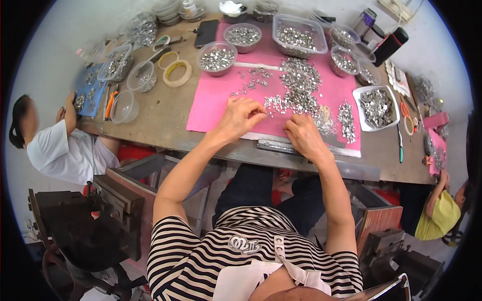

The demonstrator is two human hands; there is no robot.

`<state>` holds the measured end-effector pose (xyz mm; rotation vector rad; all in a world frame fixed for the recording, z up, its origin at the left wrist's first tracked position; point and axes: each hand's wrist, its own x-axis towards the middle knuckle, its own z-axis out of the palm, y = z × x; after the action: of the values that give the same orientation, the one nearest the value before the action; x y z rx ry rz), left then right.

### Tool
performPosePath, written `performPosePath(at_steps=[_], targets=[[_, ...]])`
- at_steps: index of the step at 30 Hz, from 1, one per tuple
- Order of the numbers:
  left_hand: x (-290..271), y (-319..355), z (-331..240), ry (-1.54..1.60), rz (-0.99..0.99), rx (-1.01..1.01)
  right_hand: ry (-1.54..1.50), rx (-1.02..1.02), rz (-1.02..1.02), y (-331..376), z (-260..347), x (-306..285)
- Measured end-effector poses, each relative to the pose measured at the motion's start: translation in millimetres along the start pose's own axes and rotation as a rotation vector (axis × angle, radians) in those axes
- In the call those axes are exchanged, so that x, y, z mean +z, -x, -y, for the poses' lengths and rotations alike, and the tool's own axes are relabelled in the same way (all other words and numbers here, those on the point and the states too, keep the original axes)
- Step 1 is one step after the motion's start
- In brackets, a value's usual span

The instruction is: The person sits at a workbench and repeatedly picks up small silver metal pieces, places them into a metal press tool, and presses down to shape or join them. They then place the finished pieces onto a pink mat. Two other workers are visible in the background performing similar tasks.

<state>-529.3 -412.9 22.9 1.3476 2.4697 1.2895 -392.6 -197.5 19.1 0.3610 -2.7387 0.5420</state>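
Observation:
A pink mat (206, 108) carries a large heap of small shiny metal pieces (299, 83) that runs from its middle toward the near edge. My left hand (240, 119) is over the mat left of the heap, thumb and fingertips pinched together beside a thin scatter of pieces (275, 104). At the near edge of the heap, my right hand (304, 134) has its fingers curled down and pressed together. Whatever either hand pinches is too small or hidden to make out. Below the right hand, a metal strip (275, 146) lies along the mat's near edge.
Round tubs (217, 59) and a rectangular tub (299, 37) of metal pieces stand behind. At right are a white tray (376, 108) and a teal-handled tool (400, 143); at left, tape rolls (177, 73). Co-workers sit at the left (65, 150) and right (438, 215).

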Motion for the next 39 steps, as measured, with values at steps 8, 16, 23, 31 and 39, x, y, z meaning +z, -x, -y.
performPosePath(at_steps=[8,16,23,31,39], targets=[[31.5,-10.7,7.5,-0.259,-0.024,0.089,-0.215,0.132,-0.069,4.1,-1.9,-4.4],[40.7,-8.4,14.0,-0.44,-0.155,0.256,-0.398,0.211,-0.187,27.0,28.1,-16.0],[10.1,-26.8,6.8,-0.196,0.27,0.012,-0.433,0.282,-0.257,26.1,42.0,-13.5],[26.6,-16.8,22.7,-0.356,-0.04,0.371,-0.322,0.18,-0.275,28.2,51.8,2.3],[18.9,-21.8,20.9,-0.257,0.141,0.16,-0.219,0.214,-0.265,34.4,60.9,21.5]])
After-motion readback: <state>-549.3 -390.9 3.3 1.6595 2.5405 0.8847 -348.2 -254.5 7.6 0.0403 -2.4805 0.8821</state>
